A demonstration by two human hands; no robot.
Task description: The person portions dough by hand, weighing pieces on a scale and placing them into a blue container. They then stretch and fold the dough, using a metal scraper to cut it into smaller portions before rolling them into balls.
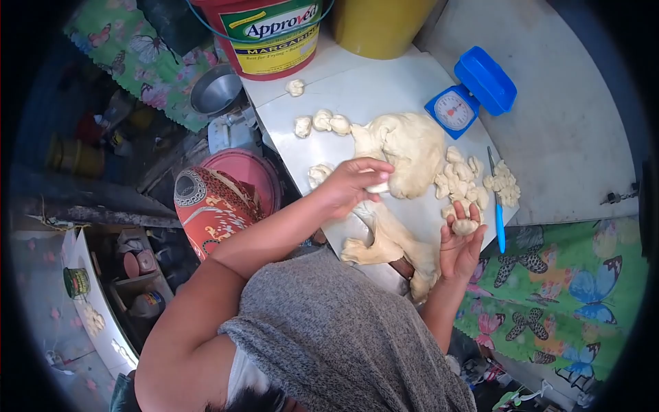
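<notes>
A large mound of dough [415, 147] lies on the white tabletop [336, 93]. My left hand [353, 185] is beside its lower left edge, thumb and fingers closed on a small pale dough piece [377, 187]. Palm up at the table's right side, my right hand [461, 247] holds a dough ball [465, 226] against its fingers. Between the hands, a long strip of dough [395, 237] stretches toward the near edge. Small dough pieces [458, 175] are heaped near my right hand, and several more lumps [321, 120] sit along the left side.
A blue scale [453, 111] with a blue tray [486, 79] stands at the back right. A blue-handled knife [500, 226] lies by more dough pieces [503, 184]. At the back are a red margarine bucket [274, 41] and a yellow container [377, 27].
</notes>
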